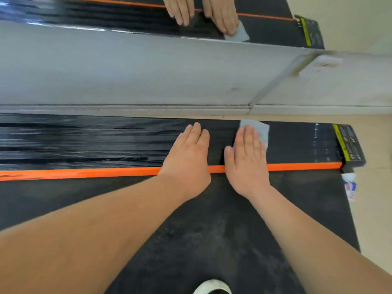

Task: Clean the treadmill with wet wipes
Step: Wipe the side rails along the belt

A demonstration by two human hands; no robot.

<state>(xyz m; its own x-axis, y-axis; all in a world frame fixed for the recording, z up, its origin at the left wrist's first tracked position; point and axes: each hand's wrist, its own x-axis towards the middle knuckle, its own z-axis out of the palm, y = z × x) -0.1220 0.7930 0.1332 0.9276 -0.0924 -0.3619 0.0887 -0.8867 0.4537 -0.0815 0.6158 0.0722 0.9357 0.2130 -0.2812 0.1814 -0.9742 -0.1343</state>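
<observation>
The treadmill (307, 145) runs across the frame, and its orange stripe (84, 172) serves as the landmark. Beyond the stripe at far left lies the ribbed black rail (84, 141), which looks glossy and streaked there. On the near side of the stripe is the dark belt (212, 230), dull and faintly dusty.

The left hand (188, 158) lies across the stripe around mid-frame. Its palm is down, its fingers are straight and close together, and their tips rest flat on the rail beyond the stripe. It holds nothing.

Just to its right, and apart from it, the right hand (247, 164) also crosses the stripe. It is flat, with the thumb spread toward the left hand. Its straight fingers press down on a pale grey wipe (259, 129), which lies on the rail at the far edge from the stripe. The wipe's corners stick out past the fingertips and to their right.

Further right the rail looks matte. It ends in a yellow-edged label (347, 143), just beyond the stripe's right end. On the near side of that end, a white packet (350, 186) with blue and red print lies on the floor against the treadmill's edge.

Well beyond the stripe stands a grey panel (127, 71). Above it a mirror (106, 15) reflects the rail, both hands and the wipe. Nearest the camera, a white shoe (212, 288) stands on the belt.
</observation>
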